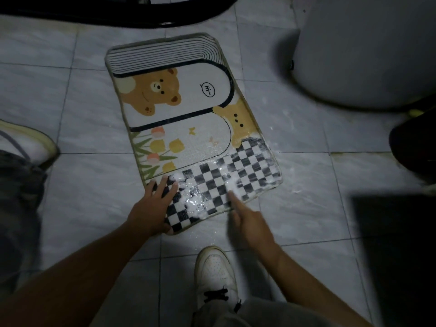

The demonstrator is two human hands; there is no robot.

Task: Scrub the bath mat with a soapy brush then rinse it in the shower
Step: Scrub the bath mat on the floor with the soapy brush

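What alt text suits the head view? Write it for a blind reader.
A bear-print bath mat lies flat on a tiled floor, soap foam on its checkered near end. The left hand presses flat on the near corner; the blurred right hand reaches toward the foam.

White sneaker (pixel 215 272) on grey tile floor (pixel 70 185); pale rounded container (pixel 365 50) upper right.
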